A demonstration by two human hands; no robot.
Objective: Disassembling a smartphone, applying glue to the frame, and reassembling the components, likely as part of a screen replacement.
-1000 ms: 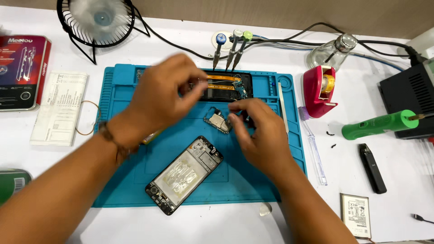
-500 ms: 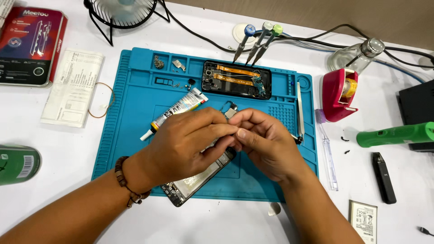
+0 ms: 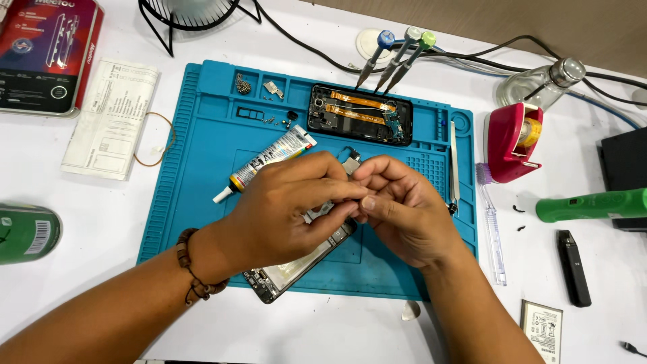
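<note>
My left hand [image 3: 290, 209] and my right hand [image 3: 404, 209] meet fingertip to fingertip over the blue work mat [image 3: 202, 175]. Together they pinch a small metal phone part [image 3: 352, 162] that sticks up between the fingers. Under both hands lies an opened phone screen assembly [image 3: 283, 276], mostly hidden, its lower end jutting off the mat's front edge. A glue tube [image 3: 266, 164] lies just left of my left hand. An open black phone frame with orange flex cables [image 3: 359, 113] rests at the mat's back.
Three screwdrivers [image 3: 397, 57] lean at the back. Tweezers [image 3: 454, 162], a clear toothbrush [image 3: 490, 222], a red tape dispenser [image 3: 512, 141] and a green tool [image 3: 593, 204] lie right. A paper sheet [image 3: 111, 118], boxed product [image 3: 47, 54] and green can [image 3: 27, 232] sit left. Fan base [image 3: 189, 17] behind.
Both hands came from the back of the mat toward me and joined over the screen assembly, uncovering the black phone frame. The view has shifted slightly since half a second ago.
</note>
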